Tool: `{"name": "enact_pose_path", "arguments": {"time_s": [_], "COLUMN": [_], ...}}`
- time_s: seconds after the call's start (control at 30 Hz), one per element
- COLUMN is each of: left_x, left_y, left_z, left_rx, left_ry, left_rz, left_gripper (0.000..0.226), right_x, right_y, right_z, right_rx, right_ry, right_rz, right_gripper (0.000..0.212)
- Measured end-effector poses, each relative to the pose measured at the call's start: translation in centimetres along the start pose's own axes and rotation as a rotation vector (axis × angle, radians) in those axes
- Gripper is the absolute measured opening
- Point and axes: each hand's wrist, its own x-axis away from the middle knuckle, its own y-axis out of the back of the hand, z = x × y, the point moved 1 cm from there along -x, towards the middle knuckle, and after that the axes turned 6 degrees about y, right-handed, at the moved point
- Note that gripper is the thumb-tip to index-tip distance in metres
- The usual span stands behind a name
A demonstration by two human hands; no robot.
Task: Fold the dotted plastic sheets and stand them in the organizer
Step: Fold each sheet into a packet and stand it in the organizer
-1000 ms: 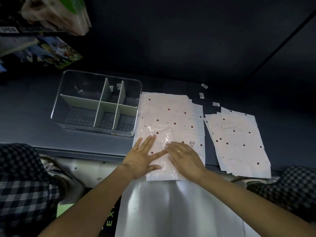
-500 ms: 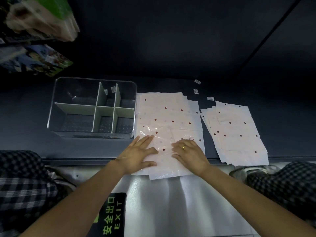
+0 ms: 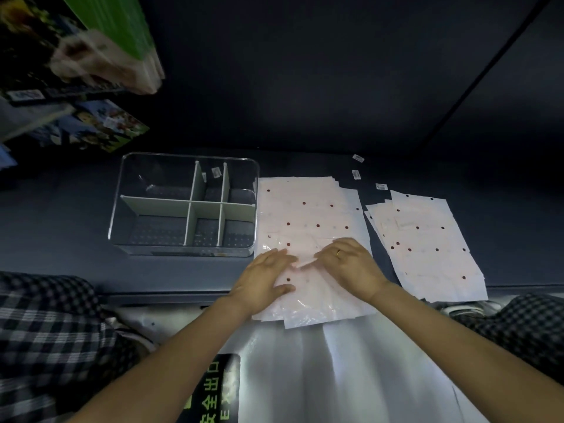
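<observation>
A stack of pale pink dotted plastic sheets [image 3: 308, 215] lies on the dark shelf, its near end hanging over the shelf edge. My left hand [image 3: 264, 277] lies flat on the near part of the top sheet, fingers straight. My right hand [image 3: 351, 264] presses the same sheet beside it, fingertips meeting the left hand's at a raised fold; a ring shows on one finger. A second stack of dotted sheets [image 3: 427, 242] lies to the right. The clear organizer [image 3: 122, 193] with white dividers stands to the left of the stack, its compartments holding no sheets.
Three small labels [image 3: 355, 174] lie behind the sheets. Books or boxes [image 3: 91, 126] sit on shelves at upper left. A shiny metal surface [image 3: 335, 377] and a green exit sign [image 3: 210, 401] lie below the shelf edge. Checked trouser legs [image 3: 45, 331] flank both sides.
Both hands slid slightly away from me over the top sheet and their fingertips came together at the fold. The camera view shifted a little.
</observation>
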Motion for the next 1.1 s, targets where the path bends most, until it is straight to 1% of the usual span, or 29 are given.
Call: {"name": "enact_pose_path", "arguments": {"time_s": [0.07,0.13,0.17,0.23,0.33,0.4,0.47,0.5,0.53,0.6,0.67,0.73,0.8,0.93,1.03,1.1], "left_x": [-0.2,-0.3,-0.3,-0.1,0.7,1.7,3.2,4.0,4.8,5.9,6.6,7.0,7.3,7.6,7.4,7.2], "left_y": [1.2,2.7,3.5,5.3,8.0,9.4,10.1,10.2,10.1,9.5,8.7,8.1,7.6,7.0,6.6,6.5], "left_z": [-0.6,-1.1,-1.2,-0.7,0.9,2.8,5.6,7.2,8.7,11.2,12.1,11.9,11.7,11.7,11.9,11.9], "left_rx": [0.099,0.155,0.187,0.263,0.348,0.265,0.155,0.111,0.065,-0.056,-0.133,-0.104,-0.076,-0.045,-0.055,-0.061], "left_ry": [0.050,0.094,0.102,0.111,0.122,0.159,0.248,0.307,0.372,0.457,0.426,0.384,0.368,0.357,0.356,0.354], "left_rz": [-0.132,-0.253,-0.297,-0.353,-0.406,-0.531,-0.677,-0.704,-0.683,-0.570,-0.519,-0.550,-0.576,-0.614,-0.618,-0.637], "left_gripper": [0.044,0.023,0.016,0.019,0.017,0.014,0.019,0.024,0.028,0.033,0.034,0.033,0.032,0.033,0.038,0.034], "right_x": [-1.1,-2.4,-3.1,-4.7,-8.1,-10.6,-13.1,-14.3,-15.5,-17.9,-20.5,-23.2,-25.9,-30.0,-32.0,-33.0], "right_y": [1.7,3.4,4.2,5.3,6.6,6.8,6.6,6.5,6.2,5.6,4.7,3.5,2.2,-0.5,-2.6,-4.0], "right_z": [0.1,0.4,0.5,0.9,2.2,3.2,3.8,4.1,4.3,4.9,5.8,7.0,8.4,11.1,12.7,13.5], "right_rx": [-0.057,-0.172,-0.239,-0.362,-0.493,-0.530,-0.555,-0.597,-0.656,-0.753,-0.818,-0.815,-0.715,-0.514,-0.452,-0.442], "right_ry": [-0.086,-0.232,-0.319,-0.434,-0.457,-0.448,-0.484,-0.522,-0.562,-0.624,-0.666,-0.669,-0.620,-0.503,-0.530,-0.571], "right_rz": [-0.052,-0.089,-0.087,-0.044,0.017,0.071,0.084,0.064,0.036,-0.024,-0.064,-0.063,-0.012,0.132,0.234,0.302], "right_gripper": [0.026,0.014,0.014,0.017,0.015,0.014,0.012,0.010,0.010,0.013,0.016,0.017,0.015,0.006,0.007,0.012]}}
